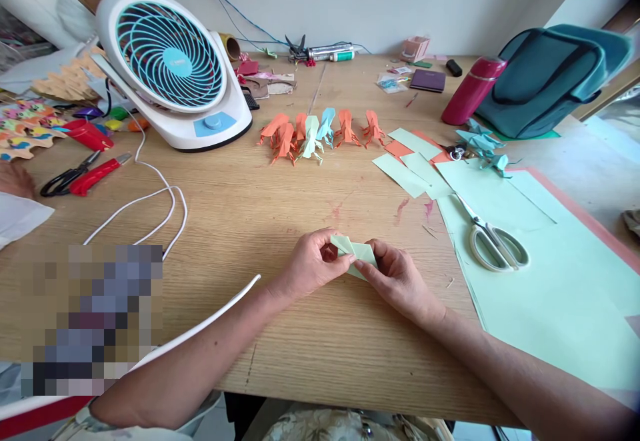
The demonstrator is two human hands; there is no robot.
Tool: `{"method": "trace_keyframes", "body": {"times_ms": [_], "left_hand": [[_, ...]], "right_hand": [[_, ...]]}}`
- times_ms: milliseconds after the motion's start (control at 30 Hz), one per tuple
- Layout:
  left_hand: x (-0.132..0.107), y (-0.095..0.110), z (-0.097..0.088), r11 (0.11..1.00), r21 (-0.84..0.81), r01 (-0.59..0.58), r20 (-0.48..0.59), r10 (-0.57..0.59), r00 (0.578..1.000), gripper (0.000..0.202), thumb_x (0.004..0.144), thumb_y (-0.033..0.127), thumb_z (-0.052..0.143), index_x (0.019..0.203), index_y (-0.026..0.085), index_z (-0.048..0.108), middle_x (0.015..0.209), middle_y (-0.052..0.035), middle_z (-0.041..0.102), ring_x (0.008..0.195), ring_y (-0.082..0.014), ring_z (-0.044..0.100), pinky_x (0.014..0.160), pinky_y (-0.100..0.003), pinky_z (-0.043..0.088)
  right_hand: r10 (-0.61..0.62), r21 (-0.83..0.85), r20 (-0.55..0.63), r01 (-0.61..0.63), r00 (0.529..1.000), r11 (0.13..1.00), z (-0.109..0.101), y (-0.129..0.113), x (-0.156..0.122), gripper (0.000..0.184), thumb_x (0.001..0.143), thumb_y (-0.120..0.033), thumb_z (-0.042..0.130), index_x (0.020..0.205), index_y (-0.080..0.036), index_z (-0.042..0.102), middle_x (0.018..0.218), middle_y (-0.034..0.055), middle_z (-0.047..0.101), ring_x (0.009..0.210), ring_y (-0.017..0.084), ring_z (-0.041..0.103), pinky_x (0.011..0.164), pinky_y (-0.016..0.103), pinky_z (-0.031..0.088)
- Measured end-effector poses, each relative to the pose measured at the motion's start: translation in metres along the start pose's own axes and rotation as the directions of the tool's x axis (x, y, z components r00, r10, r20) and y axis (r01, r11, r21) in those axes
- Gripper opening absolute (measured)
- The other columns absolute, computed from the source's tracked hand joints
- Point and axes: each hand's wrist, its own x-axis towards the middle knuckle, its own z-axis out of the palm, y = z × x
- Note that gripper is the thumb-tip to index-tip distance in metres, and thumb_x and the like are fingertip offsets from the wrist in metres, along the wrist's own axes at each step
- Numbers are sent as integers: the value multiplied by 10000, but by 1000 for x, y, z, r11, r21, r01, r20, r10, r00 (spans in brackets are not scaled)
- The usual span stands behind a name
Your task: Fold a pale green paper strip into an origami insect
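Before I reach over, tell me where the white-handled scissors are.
In the head view, the white-handled scissors lie to the right of the right hand, on the large pale-green sheet.

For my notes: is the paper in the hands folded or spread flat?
Folded: the paper between the left hand and right hand shows overlapping, slanted edges.

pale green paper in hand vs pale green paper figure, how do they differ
The left hand and right hand hold the folded pale green paper; the pale green paper figure stands unheld. The paper looks fairly flat; the figure has thin legs. Both are pale green.
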Motion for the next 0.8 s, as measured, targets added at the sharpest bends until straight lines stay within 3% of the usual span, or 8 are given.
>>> {"method": "trace_keyframes", "body": {"times_ms": [200, 433, 800], "left_hand": [[0, 4, -6, 996, 83, 20, 47, -24, 999, 91, 684, 160, 664, 708, 160, 577, 636, 42, 520, 546, -73, 465, 502, -181, 379], [-1, 6, -11, 989, 116, 96, 142, -112, 983, 76, 687, 155, 621, 746, 162, 575, 581, 59, 459, 497, -65, 410, 439, -165, 303], [1, 10, -12, 984, 157, 83, 152, -107, 982, 79, 684, 156, 618, 720, 170, 549, 567, 64, 444, 499, -69, 382, 437, -172, 288]], "right_hand": [[-14, -54, 4, 14, 1000, 998, 2, 1, -2, 254, 884, -363, 620, 729, -201, 501, 634, -46, 416, 580, 112, 360, 527, 257, 279], [-30, -99, 2, 30, 1000, 995, 3, -1, -3, 222, 880, -317, 607, 727, -198, 499, 631, -48, 415, 576, 108, 362, 521, 252, 277], [-38, -113, -14, 36, 999, 993, 4, -3, -3, 247, 864, -319, 608, 695, -204, 469, 615, -49, 406, 559, 106, 347, 507, 251, 271]]}}
